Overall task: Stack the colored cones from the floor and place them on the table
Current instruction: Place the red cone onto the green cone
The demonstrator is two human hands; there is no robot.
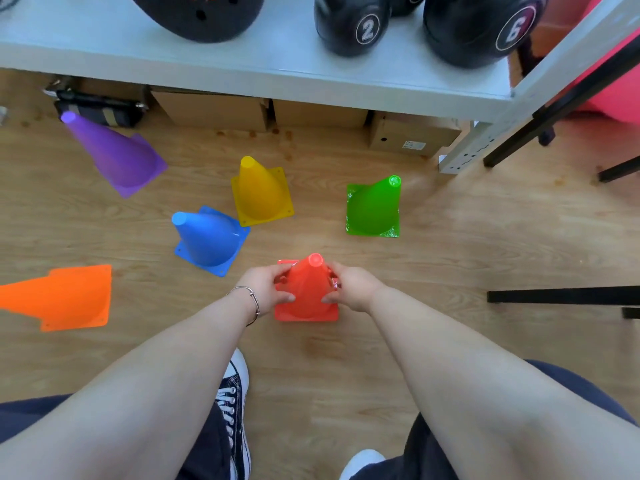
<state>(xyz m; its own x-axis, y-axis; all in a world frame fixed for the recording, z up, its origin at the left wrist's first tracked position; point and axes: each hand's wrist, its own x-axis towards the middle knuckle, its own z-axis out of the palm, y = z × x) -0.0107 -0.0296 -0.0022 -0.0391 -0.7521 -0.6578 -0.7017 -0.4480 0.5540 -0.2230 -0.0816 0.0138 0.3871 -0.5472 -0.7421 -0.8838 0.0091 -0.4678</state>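
Several colored cones stand on the wooden floor. A red cone (pixel 307 292) is right in front of me, and my left hand (pixel 268 287) and my right hand (pixel 348 289) grip its two sides. Farther out stand a blue cone (pixel 207 239), a yellow cone (pixel 260 192), a green cone (pixel 374 207), a purple cone (pixel 116 155) at the far left and an orange cone (pixel 65 297) at the left edge. The white table (pixel 263 69) runs across the top of the view.
Black medicine balls (pixel 351 24) and a black dome-shaped thing (pixel 201 13) sit on the table. Cardboard boxes (pixel 412 135) and a dark bag (pixel 100 109) lie under it. Black furniture legs (pixel 561 294) stand at the right. My shoes (pixel 235 393) are at the bottom.
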